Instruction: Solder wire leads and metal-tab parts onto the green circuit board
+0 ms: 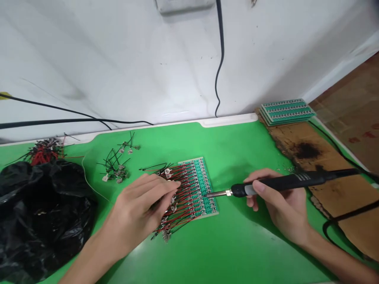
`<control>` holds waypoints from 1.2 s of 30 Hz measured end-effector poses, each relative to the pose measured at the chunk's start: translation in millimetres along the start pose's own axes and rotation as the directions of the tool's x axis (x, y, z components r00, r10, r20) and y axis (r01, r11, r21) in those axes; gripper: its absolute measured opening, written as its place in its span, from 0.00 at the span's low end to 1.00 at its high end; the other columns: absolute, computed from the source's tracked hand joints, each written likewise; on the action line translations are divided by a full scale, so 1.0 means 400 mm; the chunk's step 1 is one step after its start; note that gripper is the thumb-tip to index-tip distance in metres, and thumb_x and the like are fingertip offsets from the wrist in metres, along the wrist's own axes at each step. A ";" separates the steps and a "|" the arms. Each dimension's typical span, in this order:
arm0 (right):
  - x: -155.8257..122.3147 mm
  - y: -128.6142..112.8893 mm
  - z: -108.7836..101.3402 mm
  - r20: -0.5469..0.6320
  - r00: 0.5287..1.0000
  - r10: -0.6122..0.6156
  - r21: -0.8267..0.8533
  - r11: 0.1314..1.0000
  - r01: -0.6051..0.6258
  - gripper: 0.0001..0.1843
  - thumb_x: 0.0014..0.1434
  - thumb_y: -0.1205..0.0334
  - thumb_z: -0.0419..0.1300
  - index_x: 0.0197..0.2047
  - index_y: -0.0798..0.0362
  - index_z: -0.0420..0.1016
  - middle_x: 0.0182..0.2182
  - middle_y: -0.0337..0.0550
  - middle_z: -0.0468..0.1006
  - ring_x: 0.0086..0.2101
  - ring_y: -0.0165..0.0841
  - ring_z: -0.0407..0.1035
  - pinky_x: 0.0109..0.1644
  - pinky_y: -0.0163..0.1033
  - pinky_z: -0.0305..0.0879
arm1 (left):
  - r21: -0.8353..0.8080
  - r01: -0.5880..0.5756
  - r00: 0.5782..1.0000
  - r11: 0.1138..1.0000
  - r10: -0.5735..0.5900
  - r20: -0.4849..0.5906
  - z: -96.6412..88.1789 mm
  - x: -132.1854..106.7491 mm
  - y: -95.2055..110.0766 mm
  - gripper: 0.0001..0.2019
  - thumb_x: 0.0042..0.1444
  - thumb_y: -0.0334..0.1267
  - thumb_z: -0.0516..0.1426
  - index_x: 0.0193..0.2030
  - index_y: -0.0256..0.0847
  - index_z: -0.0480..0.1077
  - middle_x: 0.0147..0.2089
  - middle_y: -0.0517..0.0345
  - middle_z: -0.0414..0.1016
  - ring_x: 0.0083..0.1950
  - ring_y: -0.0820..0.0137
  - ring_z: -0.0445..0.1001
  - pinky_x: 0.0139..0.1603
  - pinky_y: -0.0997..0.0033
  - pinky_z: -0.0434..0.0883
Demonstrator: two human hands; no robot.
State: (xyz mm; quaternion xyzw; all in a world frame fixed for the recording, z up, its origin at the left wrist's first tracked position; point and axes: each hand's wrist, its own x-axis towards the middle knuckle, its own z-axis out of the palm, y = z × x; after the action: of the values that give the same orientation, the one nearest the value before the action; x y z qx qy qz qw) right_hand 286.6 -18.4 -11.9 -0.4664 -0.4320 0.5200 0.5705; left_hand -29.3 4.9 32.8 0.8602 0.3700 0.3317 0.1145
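A green circuit board panel (207,179) lies on the green mat, with rows of small solder pads. Red and black wires (185,183) run from its left part toward small metal-ended pieces. Over these wires is my left hand (148,197), thumb and forefinger pinched on a wire, though its fingers cover most of what they hold. My right hand (275,197) grips a black soldering iron (284,181) like a pen. The iron's tip points left and meets the board near its middle rows.
A black plastic bag (44,221) stands at left, a bundle of red and black wires (45,152) behind it. Small wired parts (115,171) lie on the mat. At right, scorched cardboard (331,177) bears stacked boards (287,110). Cables (219,71) hang along the wall.
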 end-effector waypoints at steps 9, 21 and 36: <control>-0.016 0.001 -0.005 -0.003 0.997 -0.078 -0.041 0.996 0.078 0.04 0.72 0.57 0.74 0.44 0.46 0.91 0.26 0.39 0.84 0.22 0.29 0.79 0.24 0.27 0.76 | 0.064 -0.005 1.000 0.998 0.006 -0.007 0.014 -0.012 0.004 0.16 0.70 0.23 0.63 0.59 0.43 0.75 0.44 0.60 0.87 0.39 0.71 0.84 0.44 0.67 0.81; -0.010 0.005 -0.002 -0.002 0.998 -0.066 -0.031 0.997 0.066 0.05 0.72 0.55 0.75 0.45 0.46 0.91 0.25 0.38 0.83 0.22 0.27 0.78 0.23 0.25 0.75 | 0.067 0.008 0.997 0.998 -0.002 -0.078 0.008 -0.007 0.018 0.12 0.70 0.25 0.65 0.56 0.43 0.79 0.42 0.64 0.87 0.36 0.74 0.84 0.43 0.68 0.83; 0.005 -0.014 0.004 0.005 1.000 0.025 -0.011 1.000 -0.025 0.09 0.70 0.51 0.77 0.42 0.47 0.91 0.24 0.38 0.84 0.21 0.27 0.79 0.23 0.25 0.76 | 0.051 0.105 0.985 0.993 -0.096 -0.143 0.064 -0.031 0.082 0.10 0.68 0.24 0.66 0.51 0.42 0.79 0.43 0.65 0.88 0.39 0.74 0.87 0.53 0.66 0.84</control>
State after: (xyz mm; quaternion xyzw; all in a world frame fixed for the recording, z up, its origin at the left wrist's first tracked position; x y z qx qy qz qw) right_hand 286.1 -16.5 -6.2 -0.4734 -0.4306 0.5259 0.5603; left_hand -0.4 -25.8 22.0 0.8180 0.4295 0.3742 0.0799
